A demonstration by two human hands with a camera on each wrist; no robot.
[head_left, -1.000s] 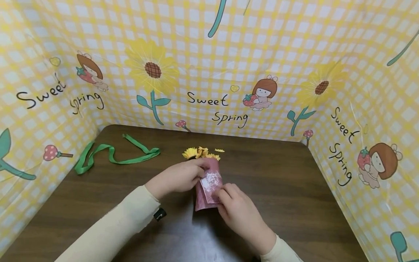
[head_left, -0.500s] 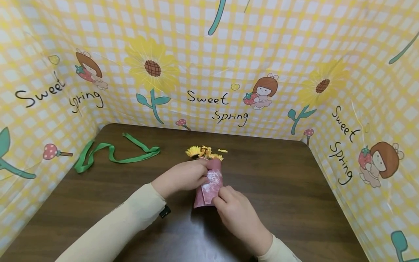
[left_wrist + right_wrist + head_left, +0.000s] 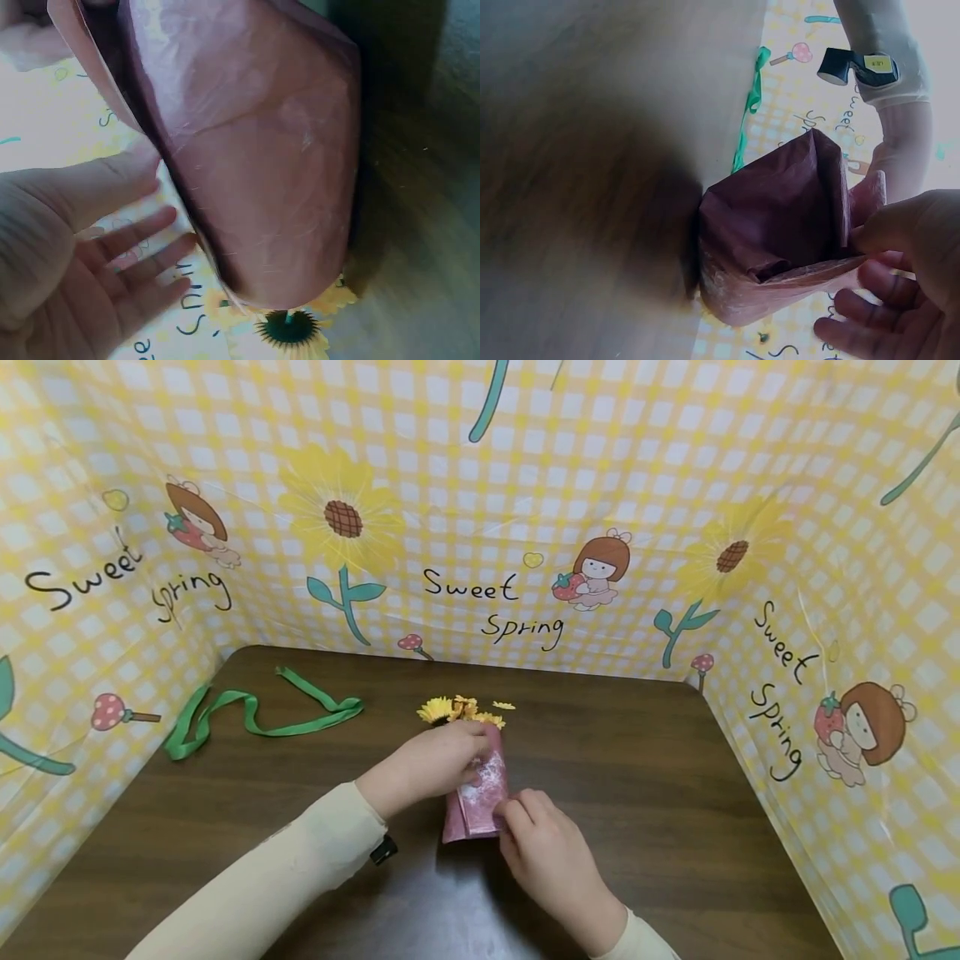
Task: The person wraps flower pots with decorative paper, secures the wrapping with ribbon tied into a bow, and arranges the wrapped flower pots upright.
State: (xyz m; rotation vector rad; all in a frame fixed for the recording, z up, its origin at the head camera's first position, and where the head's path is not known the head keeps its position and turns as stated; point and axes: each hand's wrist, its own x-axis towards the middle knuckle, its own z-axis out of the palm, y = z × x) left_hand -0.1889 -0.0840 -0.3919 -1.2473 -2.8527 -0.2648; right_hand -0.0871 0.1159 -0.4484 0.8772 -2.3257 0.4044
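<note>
A bouquet of yellow artificial flowers (image 3: 437, 710) lies in pink wrapping paper (image 3: 480, 814) on the table, blossoms toward the back wall. A whitish pattern marks the paper's upper face. My left hand (image 3: 435, 760) reaches over the flower end; in the left wrist view its thumb touches the paper's edge while the other fingers lie loosely extended beside it. At the near end, my right hand (image 3: 551, 847) pinches the paper's lower right edge between thumb and forefinger. From the right wrist view, the wrap's near end (image 3: 772, 202) gapes, dark and folded inside. The stems are hidden.
A long green ribbon (image 3: 251, 710) lies in loose curves at the table's back left. The dark wooden table (image 3: 637, 777) is enclosed by a yellow checked cloth (image 3: 465, 510) at the back and both sides. A black wrist camera (image 3: 384, 850) sits on the left sleeve.
My left fingers have loosened from the paper's overlapping flap and sit slightly farther right. My right hand stays at the lower edge, shifting only slightly. The ribbon lies unmoved.
</note>
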